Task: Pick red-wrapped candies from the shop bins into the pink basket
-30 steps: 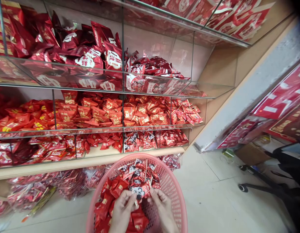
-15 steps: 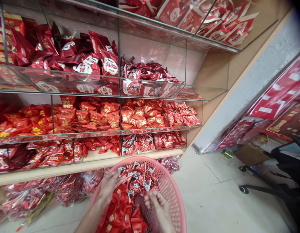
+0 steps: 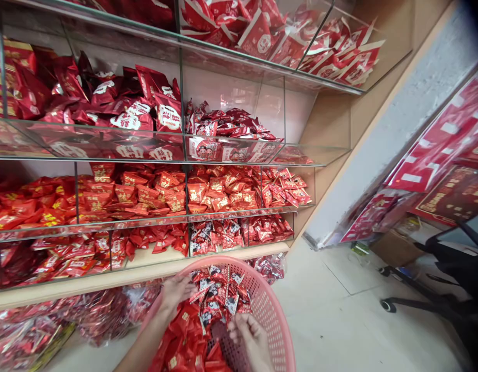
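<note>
A pink plastic basket point(image 3: 280, 323) with perforated sides stands below the shelves. Toward its back lie small red, black and white packets point(image 3: 218, 294), and plain red packets with gold print point(image 3: 185, 336) fill its front left. My left hand point(image 3: 176, 293) reaches over the basket's left rim, fingers stretched out and apart beside the patterned packets. Over the right side of the basket, my right hand point(image 3: 249, 333) has its fingers curled in toward the thumb. What those fingers hold, if anything, is hidden. Dark mesh point(image 3: 223, 336) shows between the packets and my right hand.
Glass-divided shelves point(image 3: 146, 164) hold many red packets. Clear bags of packets point(image 3: 103, 315) lie under the bottom shelf, and another bag point(image 3: 270, 267) lies behind the basket. At right are a cardboard box point(image 3: 396, 249) and a black wheeled chair point(image 3: 420, 307) on the tiled floor.
The view has shifted slightly, so the upper shelves sit lower in the picture. Both hands stay at the basket with nearly the same finger poses. The packets look unmoved.
</note>
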`<state>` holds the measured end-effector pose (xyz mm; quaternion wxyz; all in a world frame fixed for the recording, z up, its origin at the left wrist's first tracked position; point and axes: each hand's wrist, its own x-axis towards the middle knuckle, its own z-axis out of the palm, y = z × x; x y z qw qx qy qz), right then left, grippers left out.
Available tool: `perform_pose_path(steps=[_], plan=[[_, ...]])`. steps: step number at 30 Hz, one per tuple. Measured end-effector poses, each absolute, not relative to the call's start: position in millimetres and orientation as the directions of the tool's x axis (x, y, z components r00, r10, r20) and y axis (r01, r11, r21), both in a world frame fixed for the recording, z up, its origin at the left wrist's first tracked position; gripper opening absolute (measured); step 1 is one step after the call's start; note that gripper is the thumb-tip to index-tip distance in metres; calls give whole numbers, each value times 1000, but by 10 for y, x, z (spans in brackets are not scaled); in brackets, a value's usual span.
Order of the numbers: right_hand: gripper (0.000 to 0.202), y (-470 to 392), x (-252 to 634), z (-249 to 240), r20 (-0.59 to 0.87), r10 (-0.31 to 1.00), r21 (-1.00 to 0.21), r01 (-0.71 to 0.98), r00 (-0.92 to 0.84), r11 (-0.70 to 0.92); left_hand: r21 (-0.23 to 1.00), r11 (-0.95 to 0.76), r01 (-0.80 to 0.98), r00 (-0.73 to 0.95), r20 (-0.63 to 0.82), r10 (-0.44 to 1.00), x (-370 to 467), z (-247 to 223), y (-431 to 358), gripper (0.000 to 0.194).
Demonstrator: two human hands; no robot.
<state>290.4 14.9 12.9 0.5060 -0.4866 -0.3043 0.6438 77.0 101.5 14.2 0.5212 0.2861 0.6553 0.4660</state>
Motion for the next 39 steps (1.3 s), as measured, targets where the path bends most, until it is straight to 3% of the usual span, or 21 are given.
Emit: perform_pose_path(steps=[5, 8, 10, 13, 16, 19, 22, 25, 29, 33, 36, 39], plan=[[39, 139, 2899, 108, -297, 955, -898, -338, -2, -280, 944, 285, 168, -338, -216, 916, 567, 114, 974, 29], [40, 210, 2948, 147, -233, 972, -947, -234, 21, -222, 866, 177, 468, -380, 16, 925, 351, 59, 900, 25], [36, 355, 2994, 250, -122, 992, -988, -101, 16, -120, 767, 160, 622, -408, 144, 901, 210, -16, 836, 26], [28, 747, 3020, 502, 137, 991, -984, 114, -7, 137, 696, 181, 695, -418, 186, 889, 82, -158, 738, 28], [23, 1248, 2933, 742, 331, 943, -890, 321, -34, 324, 669, 235, 705, -428, 138, 893, 71, -264, 653, 31], [23, 1682, 2731, 842, 451, 883, -715, 542, -126, 442, 649, 279, 708, -431, 84, 898, 111, -299, 590, 35], [28, 1964, 2478, 797, 469, 866, -553, 707, -172, 440, 658, 241, 713, -390, 87, 916, 132, -292, 556, 36], [28, 2135, 2280, 714, 435, 887, -471, 801, -154, 369, 674, 211, 708, -387, 120, 914, 122, -282, 548, 34], [23, 2294, 2228, 691, 431, 896, -478, 815, -109, 329, 676, 226, 701, -408, 120, 905, 105, -278, 549, 34], [24, 2390, 2374, 718, 493, 870, -619, 711, 22, 333, 672, 240, 701, -419, 115, 901, 126, -266, 539, 35], [24, 2376, 2517, 708, 515, 845, -747, 559, 144, 360, 655, 269, 706, -428, 92, 899, 148, -248, 529, 35], [23, 2244, 2641, 688, 416, 870, -897, 273, 265, 347, 664, 302, 684, -442, 48, 896, 131, -242, 522, 35]])
